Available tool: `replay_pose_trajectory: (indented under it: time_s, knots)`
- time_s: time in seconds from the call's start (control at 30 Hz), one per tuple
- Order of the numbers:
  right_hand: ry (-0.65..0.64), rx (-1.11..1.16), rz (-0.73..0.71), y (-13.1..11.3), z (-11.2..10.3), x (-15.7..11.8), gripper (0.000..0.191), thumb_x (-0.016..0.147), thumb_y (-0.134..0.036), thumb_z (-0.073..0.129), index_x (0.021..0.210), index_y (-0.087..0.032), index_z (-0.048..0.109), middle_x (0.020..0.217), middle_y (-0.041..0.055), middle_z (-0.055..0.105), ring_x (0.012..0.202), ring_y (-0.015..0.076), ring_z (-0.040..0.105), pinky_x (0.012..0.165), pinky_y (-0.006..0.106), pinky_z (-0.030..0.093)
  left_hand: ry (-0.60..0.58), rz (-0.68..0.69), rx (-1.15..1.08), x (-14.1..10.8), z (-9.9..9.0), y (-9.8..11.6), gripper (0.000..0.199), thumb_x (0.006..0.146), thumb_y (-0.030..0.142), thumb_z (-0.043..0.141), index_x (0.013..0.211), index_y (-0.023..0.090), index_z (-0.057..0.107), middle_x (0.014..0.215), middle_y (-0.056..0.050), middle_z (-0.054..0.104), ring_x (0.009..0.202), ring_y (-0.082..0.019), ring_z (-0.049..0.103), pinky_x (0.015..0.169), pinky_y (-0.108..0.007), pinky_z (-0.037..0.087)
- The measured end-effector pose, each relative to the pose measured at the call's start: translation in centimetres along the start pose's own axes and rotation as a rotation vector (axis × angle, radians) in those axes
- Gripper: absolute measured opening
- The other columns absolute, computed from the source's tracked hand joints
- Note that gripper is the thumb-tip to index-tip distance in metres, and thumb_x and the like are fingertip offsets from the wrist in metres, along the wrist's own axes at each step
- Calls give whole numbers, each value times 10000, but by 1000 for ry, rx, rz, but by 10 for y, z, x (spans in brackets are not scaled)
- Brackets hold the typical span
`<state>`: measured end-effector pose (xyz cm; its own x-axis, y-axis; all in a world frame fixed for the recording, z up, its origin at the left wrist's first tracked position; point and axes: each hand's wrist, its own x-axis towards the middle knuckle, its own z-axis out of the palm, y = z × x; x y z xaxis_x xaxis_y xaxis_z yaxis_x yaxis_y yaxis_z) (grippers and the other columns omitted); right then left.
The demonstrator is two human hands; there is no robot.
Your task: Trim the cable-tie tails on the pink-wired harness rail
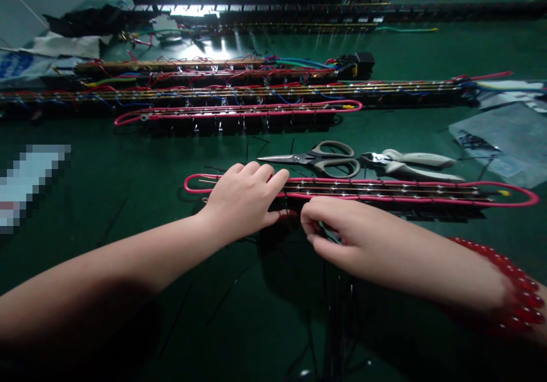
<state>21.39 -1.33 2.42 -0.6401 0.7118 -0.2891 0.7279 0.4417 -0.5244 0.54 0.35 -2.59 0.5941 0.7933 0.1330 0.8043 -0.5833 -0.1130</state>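
Observation:
A long black strip (436, 192) with metal bars and a pink wire loop (523, 201) tied along it lies across the table in front of me. My left hand (243, 197) grips it near its left end, fingers over the top and thumb along the front side. Just right of that thumb, at the strip's front edge, my right hand (337, 228) is curled in a pinch. Whatever sits between its fingertips is too hidden to name. Behind the strip lie grey-handled scissors (318, 159) and white-handled cutting pliers (410, 163).
A similar strip with a pink wire (239, 111) lies farther back, before longer wired bar assemblies (256, 91). A clear plastic bag (504, 137) is at the right. Thin black ties (329, 325) are scattered on the green table (106, 200). A blurred pale item (29, 180) is at left.

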Motion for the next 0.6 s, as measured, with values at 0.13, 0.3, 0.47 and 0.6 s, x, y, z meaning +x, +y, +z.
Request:
replay_pose_trajectory:
  time_s: [0.13, 0.3, 0.47, 0.6]
  knots:
    - [154, 158, -94, -1, -2, 1, 72, 856, -160, 550, 792, -189, 567, 687, -32, 593, 562, 83, 498, 511, 218, 353, 1, 17, -9, -1, 0, -1, 548, 917, 539, 559, 1318, 166, 530, 1144, -93, 679, 990, -298, 641, 744, -406, 453]
    - [444, 302, -234, 9, 8, 12, 13, 926, -185, 554, 929, -182, 566, 755, -14, 620, 642, 86, 584, 598, 212, 450, 39, 3, -60, -1, 2, -1, 564, 945, 554, 492, 1351, 164, 538, 1135, -93, 699, 1012, -299, 639, 773, -420, 449]
    - [483, 492, -213, 21, 18, 23, 77, 923, -163, 559, 995, -192, 558, 865, 12, 667, 772, 114, 655, 683, 232, 509, 207, 31, -152, -2, 6, -1, 729, 881, 644, 575, 1402, 138, 507, 1308, -128, 661, 1174, -306, 605, 911, -422, 441]
    - [424, 592, -208, 23, 15, 25, 125, 903, -103, 512, 979, -180, 575, 857, 11, 651, 767, 108, 632, 656, 226, 498, 377, 49, -318, -3, 7, -4, 736, 853, 760, 516, 1294, 176, 591, 1232, -108, 699, 1085, -263, 638, 891, -376, 443]
